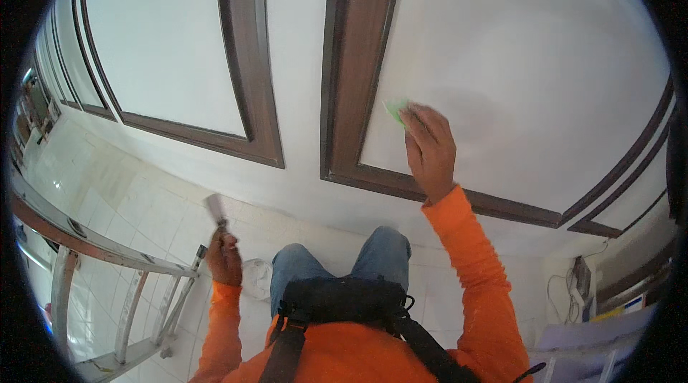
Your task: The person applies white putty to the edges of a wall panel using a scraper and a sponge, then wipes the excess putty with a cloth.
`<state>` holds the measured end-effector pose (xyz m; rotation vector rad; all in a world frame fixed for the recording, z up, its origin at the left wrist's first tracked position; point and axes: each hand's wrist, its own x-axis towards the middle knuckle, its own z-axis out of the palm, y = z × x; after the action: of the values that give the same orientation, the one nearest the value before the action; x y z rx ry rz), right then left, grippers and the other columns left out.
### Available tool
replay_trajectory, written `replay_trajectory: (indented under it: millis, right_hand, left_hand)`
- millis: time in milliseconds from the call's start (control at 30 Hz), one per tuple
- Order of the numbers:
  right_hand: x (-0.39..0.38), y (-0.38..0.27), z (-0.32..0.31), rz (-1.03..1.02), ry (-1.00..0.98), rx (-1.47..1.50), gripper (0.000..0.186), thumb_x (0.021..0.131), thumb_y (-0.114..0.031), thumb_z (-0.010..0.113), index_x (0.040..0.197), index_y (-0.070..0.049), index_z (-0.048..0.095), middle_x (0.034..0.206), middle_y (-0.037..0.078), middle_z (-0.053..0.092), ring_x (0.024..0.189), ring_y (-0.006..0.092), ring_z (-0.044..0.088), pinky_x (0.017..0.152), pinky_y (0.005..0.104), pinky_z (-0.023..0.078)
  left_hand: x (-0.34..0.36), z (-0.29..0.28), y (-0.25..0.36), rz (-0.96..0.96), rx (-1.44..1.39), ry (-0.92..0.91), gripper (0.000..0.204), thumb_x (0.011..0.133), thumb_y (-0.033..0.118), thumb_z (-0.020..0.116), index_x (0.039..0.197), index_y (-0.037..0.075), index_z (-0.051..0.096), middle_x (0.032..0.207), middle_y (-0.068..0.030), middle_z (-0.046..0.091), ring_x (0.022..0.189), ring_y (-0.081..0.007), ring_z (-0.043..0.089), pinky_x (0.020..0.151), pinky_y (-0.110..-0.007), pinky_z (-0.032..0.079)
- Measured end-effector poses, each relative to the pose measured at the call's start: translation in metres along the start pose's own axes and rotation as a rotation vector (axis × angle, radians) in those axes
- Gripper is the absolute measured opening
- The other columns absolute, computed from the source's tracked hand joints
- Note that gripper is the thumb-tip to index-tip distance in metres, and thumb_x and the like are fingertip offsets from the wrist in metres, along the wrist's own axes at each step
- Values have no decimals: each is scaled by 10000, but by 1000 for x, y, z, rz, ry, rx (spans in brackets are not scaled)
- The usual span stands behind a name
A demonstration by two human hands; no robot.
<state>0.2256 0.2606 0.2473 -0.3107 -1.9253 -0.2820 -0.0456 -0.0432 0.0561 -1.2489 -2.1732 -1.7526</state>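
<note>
My left hand (224,260) is closed round the handle of a putty knife (214,206), held low on the left. Its broad blade points up and is a little blurred. Out in front, my right hand (431,145) pinches a small green spreader (395,112) between thumb and fingers. The spreader has a pale edge and is at the white wall panel (516,96), near the panel's left side. Whether it touches the surface I cannot tell. Dark brown wooden moulding (356,75) frames this panel.
A metal ladder (129,311) stands on the left, close to my left arm. Beside my left knee on the tiled floor (136,218) is a clear plastic container or bag (256,277). A second framed panel (165,39) is at the left. Purple furniture (595,333) and cables (555,290) sit at lower right.
</note>
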Motion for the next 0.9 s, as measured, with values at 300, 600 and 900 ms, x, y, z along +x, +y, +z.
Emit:
replay_trajectory:
  millis: [300, 600, 900]
  right_hand:
    - [32, 60, -10, -506, -193, -298, 371, 780, -78, 622, 1144, -149, 627, 1247, 24, 547, 1120, 241, 531, 914, 365, 487]
    - [63, 75, -15, -801, -377, -341, 371, 826, -90, 572, 1197, -99, 578, 1304, 33, 509, 1182, 210, 494, 1017, 371, 424]
    - [66, 74, -4, -783, -337, -324, 344, 819, -98, 561, 1160, -73, 598, 1292, 36, 517, 1183, 208, 488, 1042, 382, 392]
  left_hand:
    - [-34, -91, -50, -211, -203, 486, 446, 968, 360, 443, 1231, 0, 462, 787, 3, 477, 659, -51, 437, 477, -168, 342]
    - [-23, -108, -36, -92, -21, 593, 437, 960, 363, 441, 1212, 8, 483, 830, -10, 514, 638, -61, 432, 485, -198, 364]
    - [-34, -120, -49, 84, 148, 556, 493, 950, 375, 471, 1223, -36, 472, 876, -29, 528, 674, -53, 440, 529, -160, 352]
